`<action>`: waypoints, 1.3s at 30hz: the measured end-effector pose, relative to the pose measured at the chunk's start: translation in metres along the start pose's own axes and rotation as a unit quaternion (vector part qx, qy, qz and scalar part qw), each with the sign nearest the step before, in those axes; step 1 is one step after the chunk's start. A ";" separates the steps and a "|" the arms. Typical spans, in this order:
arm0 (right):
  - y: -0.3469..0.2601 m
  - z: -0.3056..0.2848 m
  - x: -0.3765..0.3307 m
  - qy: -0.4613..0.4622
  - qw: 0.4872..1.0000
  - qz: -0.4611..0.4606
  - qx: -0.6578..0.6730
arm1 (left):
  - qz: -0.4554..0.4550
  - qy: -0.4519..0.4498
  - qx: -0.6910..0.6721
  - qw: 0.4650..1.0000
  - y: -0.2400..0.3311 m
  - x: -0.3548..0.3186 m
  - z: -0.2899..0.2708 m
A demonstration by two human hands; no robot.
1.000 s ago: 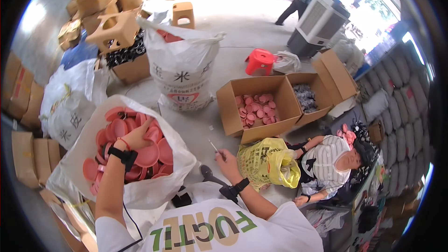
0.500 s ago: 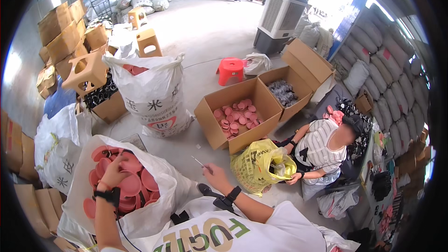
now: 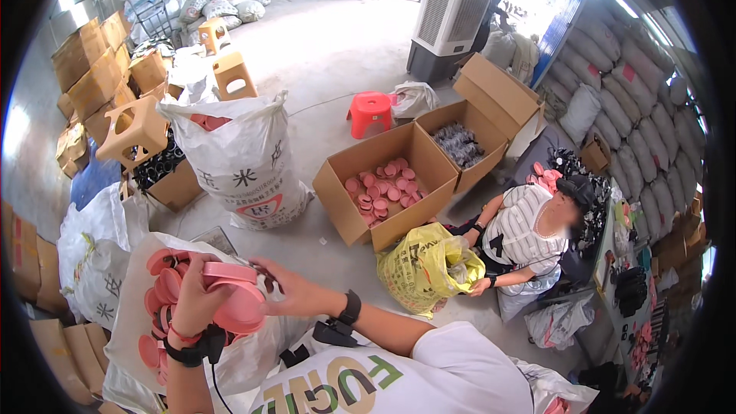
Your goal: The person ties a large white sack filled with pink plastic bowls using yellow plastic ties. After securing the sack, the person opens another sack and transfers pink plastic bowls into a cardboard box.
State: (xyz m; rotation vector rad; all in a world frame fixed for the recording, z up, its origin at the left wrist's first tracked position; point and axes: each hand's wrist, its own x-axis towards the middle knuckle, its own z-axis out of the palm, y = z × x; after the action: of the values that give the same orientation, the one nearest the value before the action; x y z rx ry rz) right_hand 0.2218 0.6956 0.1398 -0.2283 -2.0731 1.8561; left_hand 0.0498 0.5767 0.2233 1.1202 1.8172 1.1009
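Note:
Over an open white woven sack (image 3: 126, 330), my left hand (image 3: 201, 291) is closed around round pink plastic pieces (image 3: 239, 308), shallow and disc-shaped with raised rims. My right hand (image 3: 295, 291) has bent fingers against the right edge of these pieces. A dark bit shows between its fingers; the thin pointed tool seen there earlier is mostly hidden now. More pink pieces (image 3: 167, 285) fill the sack beneath, with dark parts among them.
Ahead stand a full white sack (image 3: 245, 161), a carton of pink pieces (image 3: 422, 211) and a red stool (image 3: 369, 115). At right a seated person (image 3: 521, 234) holds a yellow bag (image 3: 422, 268). An air cooler (image 3: 448, 23) stands farther back.
My left hand has lifted pink pieces out of the sack's heap. My right hand has moved left with its tool to meet them.

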 end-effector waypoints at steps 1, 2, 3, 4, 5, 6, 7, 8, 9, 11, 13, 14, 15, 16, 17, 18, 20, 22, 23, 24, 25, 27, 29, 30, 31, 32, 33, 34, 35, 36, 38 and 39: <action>0.007 -0.001 -0.003 -0.005 0.999 0.025 0.039 | -0.024 -0.008 -0.011 1.000 0.001 0.004 0.005; 0.017 -0.001 -0.010 -0.011 0.995 0.054 0.079 | -0.027 -0.020 0.011 0.999 0.001 0.006 0.013; 0.027 -0.004 -0.015 -0.017 0.989 0.084 0.119 | -0.019 -0.035 0.016 0.999 -0.003 0.011 0.021; 0.039 -0.006 -0.019 -0.007 0.990 0.091 0.111 | -0.017 -0.049 0.023 0.998 -0.011 0.013 0.029; 0.052 -0.008 -0.023 0.003 0.990 0.099 0.102 | -0.016 -0.063 0.029 0.997 -0.020 0.016 0.036; 0.065 -0.005 -0.030 0.013 0.989 0.111 0.100 | -0.034 -0.098 0.009 0.995 -0.031 0.017 0.042; 0.077 -0.010 -0.035 0.058 0.992 0.086 0.067 | -0.067 -0.113 -0.060 0.990 -0.036 0.021 0.051; 0.086 -0.012 -0.041 0.102 0.991 0.069 0.044 | -0.113 -0.124 -0.127 0.978 -0.041 0.021 0.063; 0.095 -0.014 -0.045 0.112 0.985 0.086 0.100 | -0.157 -0.128 -0.192 0.960 -0.041 0.019 0.073; 0.105 -0.024 -0.053 0.114 0.965 0.147 0.185 | -0.264 -0.178 -0.322 0.891 -0.037 0.028 0.089; 0.112 -0.032 -0.059 0.084 0.937 0.228 0.250 | -0.335 -0.206 -0.384 0.835 -0.039 0.036 0.098; 0.113 -0.033 -0.063 0.074 0.930 0.246 0.264 | -0.361 -0.214 -0.382 0.824 -0.041 0.038 0.100; 0.123 -0.034 -0.069 0.086 0.914 0.261 0.299 | -0.385 -0.221 -0.380 0.811 -0.043 0.040 0.102; 0.136 -0.036 -0.076 0.100 0.897 0.274 0.331 | -0.387 -0.247 -0.372 0.807 -0.041 0.044 0.103; 0.140 -0.036 -0.077 0.107 0.879 0.290 0.364 | -0.379 -0.229 -0.364 0.819 -0.038 0.046 0.104; 0.143 -0.045 -0.081 0.148 0.862 0.277 0.398 | -0.372 -0.209 -0.356 0.831 -0.030 0.049 0.107; 0.138 -0.079 -0.075 0.205 0.862 0.292 0.361 | -0.334 -0.170 -0.352 0.858 -0.024 0.045 0.108; 0.204 -0.127 -0.088 0.266 0.927 0.204 0.168 | -0.271 -0.146 -0.337 0.890 -0.026 0.043 0.107; 0.270 -0.174 -0.094 0.368 0.813 0.238 0.383 | -0.244 -0.167 -0.341 0.892 -0.024 0.043 0.109; 0.303 -0.229 -0.101 0.366 0.779 0.216 0.461 | -0.218 -0.182 -0.347 0.894 -0.027 0.041 0.107; 0.242 -0.236 -0.065 0.423 0.759 0.227 0.440 | -0.222 -0.138 -0.350 0.900 -0.039 0.023 0.104; 0.226 -0.286 -0.045 0.524 0.710 0.316 0.350 | -0.204 -0.130 -0.336 0.910 -0.039 0.009 0.101; 0.277 -0.330 -0.063 0.501 0.741 0.260 0.362 | -0.169 -0.078 -0.313 0.931 -0.037 -0.008 0.088; 0.290 -0.319 -0.058 0.478 0.760 0.264 0.352 | -0.157 -0.045 -0.304 0.939 -0.038 -0.019 0.083; 0.298 -0.308 -0.057 0.459 0.778 0.265 0.338 | -0.140 0.008 -0.297 0.944 -0.043 -0.032 0.077; 0.300 -0.297 -0.052 0.440 0.794 0.267 0.324 | -0.127 0.060 -0.289 0.947 -0.050 -0.046 0.070; 0.290 -0.260 -0.040 0.408 0.832 0.247 0.281 | -0.112 0.106 -0.279 0.948 -0.058 -0.060 0.062; 0.297 -0.230 -0.035 0.440 0.813 0.286 0.250 | -0.114 0.167 -0.223 0.954 -0.067 -0.073 0.051; 0.285 -0.195 -0.025 0.381 0.827 0.322 0.262 | -0.120 0.230 -0.164 0.952 -0.075 -0.088 0.039; 0.261 -0.158 -0.010 0.338 0.848 0.349 0.212 | -0.115 0.279 0.012 0.953 -0.083 -0.102 0.025; 0.192 -0.085 0.018 0.266 0.898 0.315 0.151 | -0.125 0.365 0.261 0.885 -0.100 -0.132 -0.008; 0.155 -0.060 0.028 0.224 0.919 0.292 0.144 | -0.141 0.409 0.335 0.837 -0.108 -0.147 -0.023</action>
State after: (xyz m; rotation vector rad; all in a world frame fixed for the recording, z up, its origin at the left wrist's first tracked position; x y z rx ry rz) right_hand 0.2002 0.7809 -0.0043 -1.1789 -1.4833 2.1317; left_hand 0.0496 0.4066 0.1529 0.6940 3.1044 0.8160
